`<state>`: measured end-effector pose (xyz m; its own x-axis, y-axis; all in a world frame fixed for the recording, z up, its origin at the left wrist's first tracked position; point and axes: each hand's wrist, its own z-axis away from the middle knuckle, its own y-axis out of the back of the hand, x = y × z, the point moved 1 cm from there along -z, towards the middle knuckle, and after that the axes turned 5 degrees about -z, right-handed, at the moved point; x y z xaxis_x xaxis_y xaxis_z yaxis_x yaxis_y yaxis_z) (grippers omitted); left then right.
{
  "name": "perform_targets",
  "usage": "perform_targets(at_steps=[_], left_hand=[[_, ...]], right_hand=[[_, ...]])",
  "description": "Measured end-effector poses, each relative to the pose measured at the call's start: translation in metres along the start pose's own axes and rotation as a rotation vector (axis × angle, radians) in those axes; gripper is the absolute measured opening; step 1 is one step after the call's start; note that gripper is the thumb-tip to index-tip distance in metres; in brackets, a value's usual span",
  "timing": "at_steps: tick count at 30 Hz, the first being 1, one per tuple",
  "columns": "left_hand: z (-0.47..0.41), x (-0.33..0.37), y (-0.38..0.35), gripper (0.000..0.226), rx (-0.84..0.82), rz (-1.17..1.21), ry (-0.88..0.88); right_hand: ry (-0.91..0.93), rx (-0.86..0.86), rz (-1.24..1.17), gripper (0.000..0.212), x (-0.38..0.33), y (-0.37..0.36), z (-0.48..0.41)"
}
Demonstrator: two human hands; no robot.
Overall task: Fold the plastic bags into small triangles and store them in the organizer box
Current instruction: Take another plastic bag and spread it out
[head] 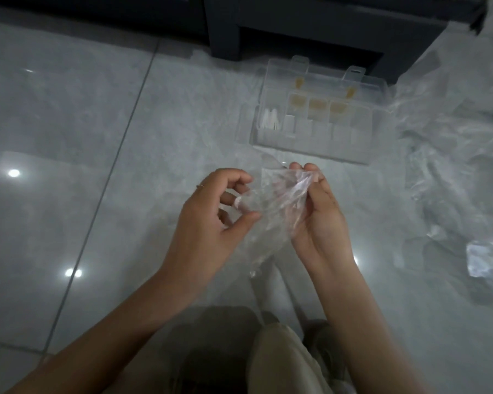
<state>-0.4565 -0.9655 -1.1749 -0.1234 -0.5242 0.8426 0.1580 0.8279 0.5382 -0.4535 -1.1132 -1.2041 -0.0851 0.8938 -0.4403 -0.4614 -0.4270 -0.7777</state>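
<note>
A clear, crumpled plastic bag [271, 206] is held above the grey tiled floor between both hands. My left hand [211, 223] pinches its left side between thumb and curled fingers. My right hand [316, 211] grips its right side, fingertips curled over the top edge. The bag's lower end hangs down between my wrists. The clear organizer box [367, 155] lies open on the floor just beyond my hands, with several compartments; a few white folded pieces [269, 122] sit in its left compartment and yellowish pieces [316, 105] in the back row.
A heap of loose clear plastic bags [453, 155] spreads over the floor at the right. Dark furniture [296, 27] stands behind the box. My knee in beige cloth [279, 362] is at the bottom. Bare floor tiles [69, 123] lie to the left.
</note>
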Motion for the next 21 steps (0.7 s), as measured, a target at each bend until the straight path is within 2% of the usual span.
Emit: perform_targets(at_steps=[2,4,6,9,11,17,19,21], left_hand=[[-0.001,0.000,0.003,0.043,0.031,0.010,-0.009],[-0.004,-0.001,0.008,0.041,0.053,0.045,0.028],[-0.006,-0.005,0.013,0.037,0.063,0.081,0.067],[-0.010,-0.009,0.020,0.024,0.100,0.089,0.076],[-0.012,-0.010,0.023,0.015,0.124,0.081,0.066],[-0.018,-0.018,0.024,0.015,0.103,0.098,0.110],[-0.019,-0.021,0.024,0.012,0.094,0.031,0.109],[-0.017,-0.018,0.025,0.033,0.064,-0.037,0.109]], right_hand=[[-0.002,-0.024,-0.005,0.010,-0.001,0.001,-0.001],[0.032,-0.025,0.049,0.022,-0.004,0.003,-0.001],[0.137,0.001,0.254,0.029,-0.009,0.007,-0.001],[0.366,0.027,0.695,0.028,-0.020,0.012,-0.001],[0.462,0.005,0.844,0.023,-0.027,0.012,0.000],[0.465,-0.035,0.871,0.018,-0.033,0.001,0.005],[0.472,-0.048,0.914,0.017,-0.032,-0.001,0.007],[0.495,-0.083,0.993,0.012,-0.030,-0.003,0.010]])
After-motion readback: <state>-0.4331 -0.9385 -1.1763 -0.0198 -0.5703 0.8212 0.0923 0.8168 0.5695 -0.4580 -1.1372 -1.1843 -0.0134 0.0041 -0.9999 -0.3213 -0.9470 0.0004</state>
